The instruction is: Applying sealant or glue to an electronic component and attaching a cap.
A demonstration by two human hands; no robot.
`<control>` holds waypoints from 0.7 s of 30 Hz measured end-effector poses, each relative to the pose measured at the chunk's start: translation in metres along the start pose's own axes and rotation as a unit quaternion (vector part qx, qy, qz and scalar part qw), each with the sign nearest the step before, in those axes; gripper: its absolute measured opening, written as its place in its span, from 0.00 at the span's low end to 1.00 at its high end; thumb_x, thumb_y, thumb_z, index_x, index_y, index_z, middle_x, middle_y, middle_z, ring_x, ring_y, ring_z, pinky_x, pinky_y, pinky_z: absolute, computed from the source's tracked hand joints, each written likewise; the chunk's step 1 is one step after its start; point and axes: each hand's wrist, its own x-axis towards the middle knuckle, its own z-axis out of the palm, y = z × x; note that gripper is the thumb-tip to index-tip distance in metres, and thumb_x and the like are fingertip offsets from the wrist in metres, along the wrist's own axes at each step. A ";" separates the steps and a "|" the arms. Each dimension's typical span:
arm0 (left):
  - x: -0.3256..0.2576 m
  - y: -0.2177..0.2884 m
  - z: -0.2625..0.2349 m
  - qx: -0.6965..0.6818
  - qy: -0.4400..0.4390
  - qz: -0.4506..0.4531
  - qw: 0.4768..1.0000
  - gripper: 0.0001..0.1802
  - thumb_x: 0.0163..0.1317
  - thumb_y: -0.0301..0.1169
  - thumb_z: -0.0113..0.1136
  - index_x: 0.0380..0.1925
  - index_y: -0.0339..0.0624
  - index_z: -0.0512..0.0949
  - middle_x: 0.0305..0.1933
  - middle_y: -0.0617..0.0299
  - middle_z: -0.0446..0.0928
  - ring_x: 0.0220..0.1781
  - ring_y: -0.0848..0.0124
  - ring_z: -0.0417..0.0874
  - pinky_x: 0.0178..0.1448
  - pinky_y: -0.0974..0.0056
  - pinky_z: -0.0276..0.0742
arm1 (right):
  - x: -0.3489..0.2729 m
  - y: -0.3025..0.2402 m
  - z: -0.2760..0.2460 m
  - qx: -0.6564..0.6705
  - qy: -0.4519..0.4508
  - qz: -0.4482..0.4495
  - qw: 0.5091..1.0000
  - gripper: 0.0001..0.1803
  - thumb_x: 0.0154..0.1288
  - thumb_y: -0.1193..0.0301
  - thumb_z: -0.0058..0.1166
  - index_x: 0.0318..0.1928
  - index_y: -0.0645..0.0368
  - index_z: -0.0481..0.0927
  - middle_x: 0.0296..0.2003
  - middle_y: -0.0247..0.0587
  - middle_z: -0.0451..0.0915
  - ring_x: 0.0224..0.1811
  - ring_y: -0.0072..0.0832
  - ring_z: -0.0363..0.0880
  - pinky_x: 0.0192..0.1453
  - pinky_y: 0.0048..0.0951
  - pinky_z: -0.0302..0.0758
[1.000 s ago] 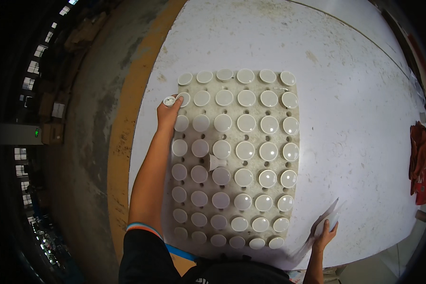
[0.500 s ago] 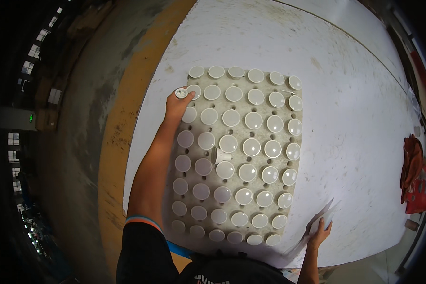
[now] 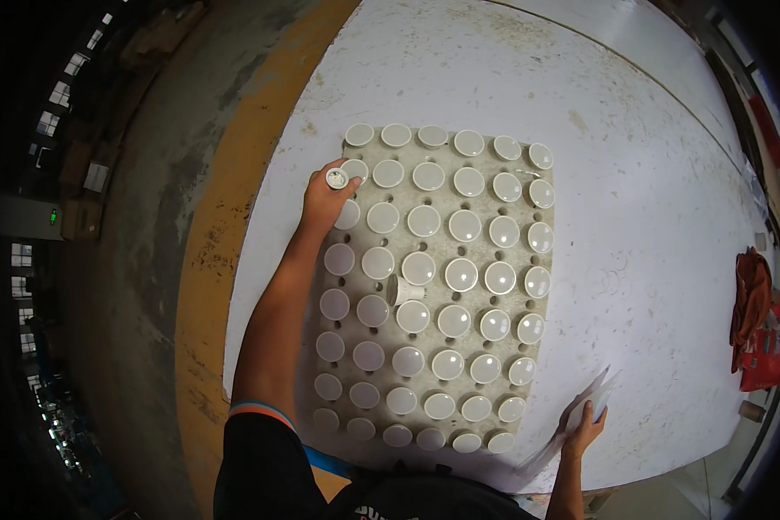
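My left hand [image 3: 328, 198] is at the far left of a pale holed tray [image 3: 439, 243], its fingers closed round a small white round lamp part [image 3: 337, 178] with a speckled, silvery middle. My thumb reaches the edge of a white-topped bulb [image 3: 354, 172] beside it. Rows of similar round bulbs [image 3: 461, 276] stand face up in the tray. Among them a white cup-shaped lamp body [image 3: 405, 291] lies on its side. To the right of the tray, my right hand [image 3: 585, 431] grips thin pale sheets [image 3: 591, 406] that stand up from the table and cast a shadow.
The tray rests on a large white, scuffed table [image 3: 641, 286]. At its right edge lie a brown-red cloth [image 3: 748, 295] and a red bag [image 3: 770, 351]. Left of the table is a floor with a yellow band [image 3: 212, 251]. Cardboard boxes [image 3: 82, 219] stand beyond it.
My left hand has shifted slightly right with the lamp part, which now shows more of its speckled face. The view has moved a little; my right hand keeps its hold on the sheets.
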 end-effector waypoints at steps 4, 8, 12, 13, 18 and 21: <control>0.008 -0.008 -0.002 0.047 -0.006 0.024 0.999 0.22 0.54 0.30 0.64 0.49 0.34 0.74 0.42 0.57 0.80 0.44 0.70 0.79 0.50 0.65 0.73 | 0.000 0.000 0.001 0.003 -0.004 0.000 1.000 0.27 0.61 0.65 0.52 0.55 0.72 0.65 0.46 0.51 0.73 0.45 0.36 0.72 0.51 0.33 0.70; 0.018 -0.015 -0.006 0.069 -0.009 -0.030 0.997 0.22 0.52 0.34 0.65 0.47 0.37 0.75 0.40 0.56 0.81 0.42 0.68 0.81 0.48 0.64 0.75 | -0.003 -0.006 0.005 0.008 -0.003 -0.002 1.000 0.27 0.61 0.65 0.52 0.55 0.72 0.65 0.45 0.51 0.73 0.45 0.35 0.72 0.51 0.33 0.70; 0.025 0.000 -0.011 0.101 -0.032 -0.066 0.992 0.23 0.52 0.36 0.65 0.47 0.37 0.75 0.40 0.57 0.81 0.43 0.68 0.81 0.49 0.63 0.75 | -0.005 -0.009 0.005 -0.009 -0.004 -0.008 1.000 0.27 0.61 0.65 0.52 0.55 0.72 0.66 0.45 0.50 0.73 0.44 0.35 0.72 0.50 0.33 0.70; 0.026 0.006 -0.011 0.108 -0.042 -0.092 0.989 0.24 0.52 0.36 0.65 0.48 0.38 0.75 0.42 0.56 0.80 0.44 0.68 0.80 0.50 0.64 0.74 | -0.005 -0.008 0.006 -0.005 0.006 -0.008 1.000 0.26 0.61 0.65 0.52 0.55 0.72 0.66 0.45 0.50 0.73 0.44 0.35 0.72 0.50 0.33 0.70; 0.017 0.004 -0.007 0.089 0.059 -0.043 0.993 0.26 0.53 0.35 0.64 0.53 0.40 0.73 0.50 0.54 0.77 0.52 0.66 0.77 0.57 0.64 0.70 | -0.005 -0.011 0.009 0.011 0.016 0.002 1.000 0.26 0.61 0.65 0.51 0.54 0.72 0.66 0.44 0.50 0.73 0.44 0.34 0.71 0.50 0.33 0.70; 0.004 0.010 -0.005 0.024 0.028 -0.005 0.999 0.28 0.54 0.33 0.63 0.56 0.43 0.71 0.55 0.53 0.72 0.57 0.63 0.73 0.61 0.63 0.67 | -0.004 -0.010 0.007 0.005 0.019 -0.008 1.000 0.25 0.61 0.66 0.51 0.54 0.71 0.67 0.44 0.49 0.73 0.44 0.34 0.72 0.49 0.32 0.70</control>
